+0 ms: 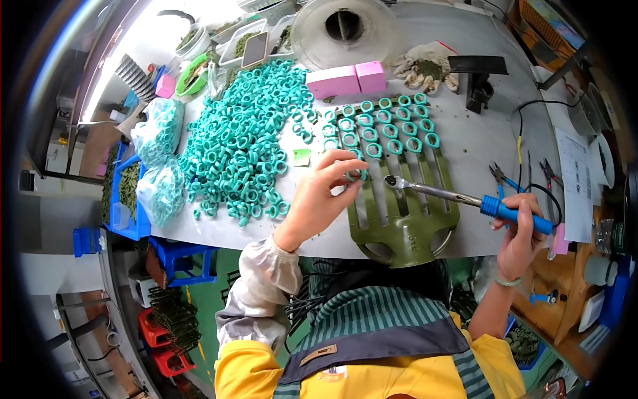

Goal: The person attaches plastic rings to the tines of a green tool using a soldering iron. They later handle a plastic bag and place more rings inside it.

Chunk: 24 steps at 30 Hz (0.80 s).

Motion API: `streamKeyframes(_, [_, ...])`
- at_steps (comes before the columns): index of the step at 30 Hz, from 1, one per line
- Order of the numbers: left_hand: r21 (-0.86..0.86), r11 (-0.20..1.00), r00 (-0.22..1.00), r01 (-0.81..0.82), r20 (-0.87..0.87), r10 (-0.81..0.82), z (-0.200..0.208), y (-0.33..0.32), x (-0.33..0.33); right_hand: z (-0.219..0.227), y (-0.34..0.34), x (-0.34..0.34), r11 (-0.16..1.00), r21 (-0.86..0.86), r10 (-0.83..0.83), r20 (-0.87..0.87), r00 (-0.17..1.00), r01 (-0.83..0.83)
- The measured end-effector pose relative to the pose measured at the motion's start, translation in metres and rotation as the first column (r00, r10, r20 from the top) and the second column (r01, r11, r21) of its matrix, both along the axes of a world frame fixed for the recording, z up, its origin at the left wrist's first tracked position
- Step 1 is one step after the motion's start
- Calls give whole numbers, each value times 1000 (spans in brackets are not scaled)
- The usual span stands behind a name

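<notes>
My left hand (pixel 312 199) pinches a teal ring (pixel 357 175) between thumb and fingertips, at the left prong of an olive-green fork-shaped rack (pixel 405 236). Rows of teal rings (pixel 394 146) sit along the far part of the rack's prongs. In my right hand (pixel 520 239) is a soldering iron (pixel 446 193) with a blue handle, my fingers wrapped round it. Its dark tip points left, above the rack's middle, a little apart from the ring in my left hand. A large heap of loose teal rings (pixel 232 146) lies to the left.
Bagged rings (pixel 159 133) lie left of the heap. Behind the rack are pink blocks (pixel 332 82), a stained glove (pixel 425 66) and a black stand (pixel 477 90). A phone (pixel 255 50) leans by tubs at the back. Pliers (pixel 505 177) and a cable lie at right.
</notes>
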<state>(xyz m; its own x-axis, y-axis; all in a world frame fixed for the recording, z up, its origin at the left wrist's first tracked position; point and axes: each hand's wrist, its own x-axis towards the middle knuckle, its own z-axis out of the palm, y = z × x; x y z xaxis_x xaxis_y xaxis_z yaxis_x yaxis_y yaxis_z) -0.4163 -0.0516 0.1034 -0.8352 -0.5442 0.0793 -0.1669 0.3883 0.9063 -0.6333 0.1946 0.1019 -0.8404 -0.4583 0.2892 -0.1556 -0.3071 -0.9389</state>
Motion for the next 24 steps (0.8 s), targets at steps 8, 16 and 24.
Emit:
streamKeyframes(8, [-433,901,1000,21,0,-23,-39,1,-36,-17,-16,2,1000,-25,15,31,999,-14])
streamKeyframes(16, [-456,889,998,47,47,-29,-38,-2,-34,-6,2,-9,1000,11,25,25,999,-25])
streamKeyframes(24, [-612,741,882,-274,148,448,-7,-51,65,-4,9,-11,1000,-3,-13,49,999,14])
